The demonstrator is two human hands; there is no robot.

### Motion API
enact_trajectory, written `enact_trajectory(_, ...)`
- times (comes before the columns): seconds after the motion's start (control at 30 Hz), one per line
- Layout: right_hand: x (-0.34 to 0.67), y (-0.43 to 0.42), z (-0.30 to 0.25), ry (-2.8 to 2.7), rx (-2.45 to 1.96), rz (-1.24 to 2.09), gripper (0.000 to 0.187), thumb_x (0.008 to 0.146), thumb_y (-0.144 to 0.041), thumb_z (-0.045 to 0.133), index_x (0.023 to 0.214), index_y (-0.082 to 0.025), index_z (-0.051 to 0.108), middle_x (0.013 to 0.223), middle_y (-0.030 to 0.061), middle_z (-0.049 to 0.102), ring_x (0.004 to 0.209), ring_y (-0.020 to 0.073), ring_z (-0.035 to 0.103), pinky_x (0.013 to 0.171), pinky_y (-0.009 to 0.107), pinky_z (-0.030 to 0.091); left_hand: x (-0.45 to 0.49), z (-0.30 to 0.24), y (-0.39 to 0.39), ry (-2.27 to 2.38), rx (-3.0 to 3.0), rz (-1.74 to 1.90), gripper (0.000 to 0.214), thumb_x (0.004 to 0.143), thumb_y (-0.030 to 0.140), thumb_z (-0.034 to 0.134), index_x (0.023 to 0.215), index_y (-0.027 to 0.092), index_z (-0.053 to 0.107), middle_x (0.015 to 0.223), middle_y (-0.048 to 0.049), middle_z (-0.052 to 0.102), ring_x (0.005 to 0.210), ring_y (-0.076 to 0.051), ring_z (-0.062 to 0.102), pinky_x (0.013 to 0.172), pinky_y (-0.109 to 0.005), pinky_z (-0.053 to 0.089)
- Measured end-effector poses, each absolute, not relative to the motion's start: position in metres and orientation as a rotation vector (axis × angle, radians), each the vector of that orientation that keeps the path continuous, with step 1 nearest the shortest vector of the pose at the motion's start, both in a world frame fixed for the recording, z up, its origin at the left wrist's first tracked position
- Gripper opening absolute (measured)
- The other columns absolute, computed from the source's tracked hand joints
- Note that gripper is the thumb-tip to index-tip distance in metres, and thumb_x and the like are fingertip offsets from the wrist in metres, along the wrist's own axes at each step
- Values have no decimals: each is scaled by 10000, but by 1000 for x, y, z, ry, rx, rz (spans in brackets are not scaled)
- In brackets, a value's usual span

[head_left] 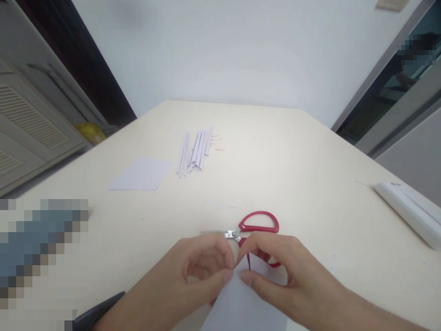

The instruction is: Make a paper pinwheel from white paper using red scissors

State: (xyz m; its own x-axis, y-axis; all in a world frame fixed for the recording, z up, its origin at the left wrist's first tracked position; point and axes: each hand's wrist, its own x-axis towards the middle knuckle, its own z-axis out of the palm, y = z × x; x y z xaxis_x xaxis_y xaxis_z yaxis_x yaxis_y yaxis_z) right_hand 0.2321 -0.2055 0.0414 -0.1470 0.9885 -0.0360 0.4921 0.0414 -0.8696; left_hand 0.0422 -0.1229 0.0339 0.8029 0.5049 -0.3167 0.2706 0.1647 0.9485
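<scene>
A white sheet of paper [246,303] is held up at the near edge of the table, with a narrow slit at its top edge. My left hand [203,271] pinches the paper between thumb and forefinger just left of that slit. On the slit's right side, my right hand [279,271] grips the same sheet, thumb in front and fingers behind. Scissors [260,228] with red handles lie right behind my hands, blades pointing left. Part of their lower handle is hidden by my right hand and the paper.
Several rolled paper tubes [196,149] lie farther back, with small scraps [217,141] beside them. Left of these is a flat paper stack [143,174]. A white elongated packet [409,211] lies at the right edge. A dark object [99,310] sits beside my left forearm.
</scene>
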Motion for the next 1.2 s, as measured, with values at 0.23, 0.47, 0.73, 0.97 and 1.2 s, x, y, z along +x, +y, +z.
enact_trajectory(0.23,234,-205,47,-1643,-1552,1013,118,832,-118,608,874,-225,633,765,-49,634,675,114,551,586,201,411,40,38,-121,738,1562,177,116,891,267,585,794,208,564,713,33,593,671,-141,547,604,-235,420)
enact_trajectory(0.47,228,-207,41,-1626,-1436,1092,152,830,-77,578,852,-227,563,779,-27,644,700,136,563,668,241,462,42,39,-128,709,1645,235,105,898,261,574,802,218,567,760,19,624,726,-166,597,661,-254,461)
enact_trajectory(0.73,230,-212,38,-1611,-1453,980,226,821,-79,613,946,-242,521,862,-14,610,743,149,546,686,272,469,42,41,-128,742,1686,278,123,915,266,563,809,222,605,783,9,658,748,-173,632,667,-249,481)
enact_trajectory(0.97,229,-209,37,-1712,-1282,864,236,794,-7,586,894,-219,554,910,5,602,797,151,550,697,274,468,43,38,-130,726,1703,318,123,906,258,586,787,233,597,765,37,644,719,-149,621,639,-215,476)
enact_trajectory(1.2,228,-209,38,-1750,-1165,773,225,813,8,563,900,-199,571,897,28,631,828,167,579,729,290,503,40,38,-133,731,1716,294,137,911,319,595,801,238,611,770,35,650,744,-163,626,658,-217,484)
